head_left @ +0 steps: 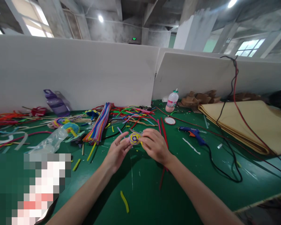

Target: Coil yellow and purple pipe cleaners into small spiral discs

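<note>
Between my two hands, above the green table, is a small round coil of yellow and purple pipe cleaner (134, 138). My left hand (119, 149) pinches the coil's left edge between thumb and fingers, and a lilac strand sticks up beside the fingers. My right hand (154, 144) closes on its right side, with a short yellow end showing under the fingertips. A loose yellow pipe cleaner piece (125, 202) lies on the table nearer to me. Red pipe cleaners (164, 132) lie just behind and under my right hand.
A bundle of multicoloured pipe cleaners (100, 123) lies left of my hands. To the right are a blue glue gun (192, 132) with a black cord, a roll of tape (170, 120), a pink drink bottle (171, 101) and folded brown paper (245, 125). A purple bottle (56, 104) stands back left.
</note>
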### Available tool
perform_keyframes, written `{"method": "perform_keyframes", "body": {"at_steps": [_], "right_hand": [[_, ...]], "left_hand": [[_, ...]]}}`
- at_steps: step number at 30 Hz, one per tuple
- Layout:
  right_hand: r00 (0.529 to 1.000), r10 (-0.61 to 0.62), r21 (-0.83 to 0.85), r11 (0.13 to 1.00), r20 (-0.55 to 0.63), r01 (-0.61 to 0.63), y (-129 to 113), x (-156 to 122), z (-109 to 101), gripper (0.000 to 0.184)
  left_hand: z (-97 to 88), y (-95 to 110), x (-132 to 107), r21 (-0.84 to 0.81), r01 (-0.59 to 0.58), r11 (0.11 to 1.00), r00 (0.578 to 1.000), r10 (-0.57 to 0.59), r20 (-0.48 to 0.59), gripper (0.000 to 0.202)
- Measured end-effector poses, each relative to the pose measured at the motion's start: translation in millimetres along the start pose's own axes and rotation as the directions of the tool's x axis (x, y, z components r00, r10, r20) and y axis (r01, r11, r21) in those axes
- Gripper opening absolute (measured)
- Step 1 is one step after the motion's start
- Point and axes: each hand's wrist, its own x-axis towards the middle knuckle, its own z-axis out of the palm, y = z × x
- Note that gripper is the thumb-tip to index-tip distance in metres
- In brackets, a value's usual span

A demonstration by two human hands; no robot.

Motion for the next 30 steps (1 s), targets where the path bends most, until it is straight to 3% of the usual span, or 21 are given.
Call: {"method": "perform_keyframes", "body": {"at_steps": [2, 4, 7, 10, 13, 16, 21, 30], "right_hand": [[0.981, 0.172, 0.105, 0.981, -0.085, -0.163, -0.5, 3.5, -1.1, 0.022], [0.933, 0.35, 0.24, 0.916, -0.087, -0.321, -0.4, 6.6, -1.4, 0.014], [0.844, 0.512, 0.438, 0.73, 0.159, -0.524, 1.2, 9.7, -1.0, 0.015], [0.741, 0.547, 0.534, 0.522, 0.389, -0.665, 2.7, 10.9, -1.2, 0.019], [0.693, 0.559, 0.575, 0.41, 0.455, -0.708, 2.8, 10.8, -1.8, 0.019], [0.682, 0.539, 0.607, 0.348, 0.495, -0.715, 2.6, 9.5, -1.5, 0.021], [0.642, 0.463, 0.66, 0.15, 0.611, -0.736, 4.7, 5.5, 1.7, 0.018], [0.633, 0.395, 0.725, -0.142, 0.666, -0.674, 1.3, 1.1, 9.5, 0.015]], "left_hand": [[0.7, 0.5, -0.6, 0.077, -0.077, 0.994, 0.997, 0.078, -0.014, 0.044], [2.2, 1.0, -2.1, 0.135, -0.138, 0.981, 0.99, 0.141, -0.009, 0.044], [4.5, 1.5, -4.6, 0.169, -0.177, 0.97, 0.984, 0.177, 0.017, 0.042], [5.0, 1.8, -6.1, 0.155, -0.156, 0.975, 0.987, 0.15, 0.049, 0.04], [3.6, 1.5, -6.2, 0.126, -0.076, 0.989, 0.995, 0.067, 0.075, 0.039], [1.7, 0.8, -5.3, 0.108, 0.002, 0.994, 0.996, -0.012, 0.088, 0.035], [1.1, 1.2, -3.8, 0.047, 0.028, 0.998, 0.997, -0.031, 0.066, 0.032], [3.0, 4.3, -10.5, -0.029, 0.168, 0.985, 0.967, -0.159, 0.202, 0.045]]}}
